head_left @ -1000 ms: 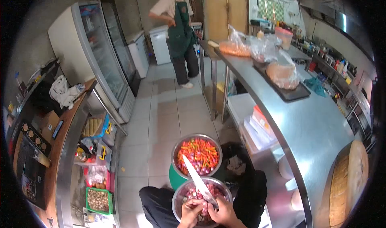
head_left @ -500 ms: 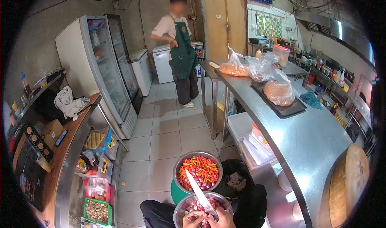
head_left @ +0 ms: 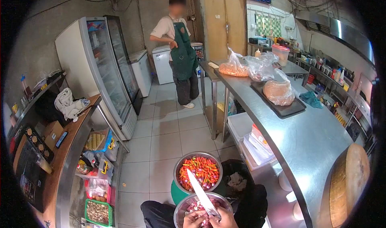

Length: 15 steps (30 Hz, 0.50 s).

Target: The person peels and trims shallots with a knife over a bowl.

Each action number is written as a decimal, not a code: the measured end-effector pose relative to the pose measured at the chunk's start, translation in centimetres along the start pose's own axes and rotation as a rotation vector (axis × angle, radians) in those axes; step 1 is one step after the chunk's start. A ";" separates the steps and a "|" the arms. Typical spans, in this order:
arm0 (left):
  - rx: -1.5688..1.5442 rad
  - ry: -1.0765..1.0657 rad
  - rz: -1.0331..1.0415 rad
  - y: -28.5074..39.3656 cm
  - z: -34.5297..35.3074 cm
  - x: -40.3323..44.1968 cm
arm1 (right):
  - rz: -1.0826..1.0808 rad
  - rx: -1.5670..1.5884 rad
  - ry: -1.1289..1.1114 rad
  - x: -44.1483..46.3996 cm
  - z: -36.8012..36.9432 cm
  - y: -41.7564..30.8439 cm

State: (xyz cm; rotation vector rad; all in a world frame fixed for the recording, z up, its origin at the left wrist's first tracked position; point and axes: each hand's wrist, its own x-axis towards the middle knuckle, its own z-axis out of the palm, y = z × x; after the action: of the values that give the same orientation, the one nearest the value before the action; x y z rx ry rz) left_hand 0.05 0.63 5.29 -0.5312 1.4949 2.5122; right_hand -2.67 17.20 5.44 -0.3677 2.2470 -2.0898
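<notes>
My right hand [head_left: 225,219] is closed on the handle of a knife [head_left: 198,188], its long pale blade pointing forward and up to the left. Beside it, my left hand [head_left: 194,219] is pinched close to the blade's base, on what looks like a small shallot, mostly hidden by the fingers. Both hands are over a metal bowl [head_left: 230,204] of purple and white shallots [head_left: 194,206]. Just beyond stands another metal bowl [head_left: 175,172] with red and orange chilies [head_left: 200,166] and some shallots, the knife tip over it.
A black bin or bag [head_left: 232,167] sits right of the bowls. A steel table [head_left: 311,141] holds plastic bags, a black tray [head_left: 286,112] and a round wooden block [head_left: 349,183]. Shelves with crates [head_left: 99,224] line the left. A person in a green apron [head_left: 184,55] stands ahead.
The knife and both hands stay over the near bowl; the blade has shifted very slightly. The person in the apron stands in the same place.
</notes>
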 end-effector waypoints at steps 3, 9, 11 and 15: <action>0.048 -0.015 0.047 -1.7 -0.8 0.8 | -0.153 -0.120 0.122 0.8 0.4 -1.7; 0.099 -0.037 0.067 -2.4 -1.7 1.2 | -0.186 -0.174 0.005 0.7 -0.2 -3.0; 0.121 -0.060 0.062 -1.4 -1.0 0.7 | -0.277 -0.291 0.071 0.6 0.2 -0.8; 0.207 -0.055 0.200 -0.7 -0.2 0.4 | -0.324 -0.428 0.127 -0.6 0.4 1.1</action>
State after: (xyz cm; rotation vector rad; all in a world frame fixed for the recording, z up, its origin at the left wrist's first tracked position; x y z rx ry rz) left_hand -0.01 0.79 4.48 -0.2897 1.8422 2.4475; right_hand -2.17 16.97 4.21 -0.6774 2.8806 -1.7766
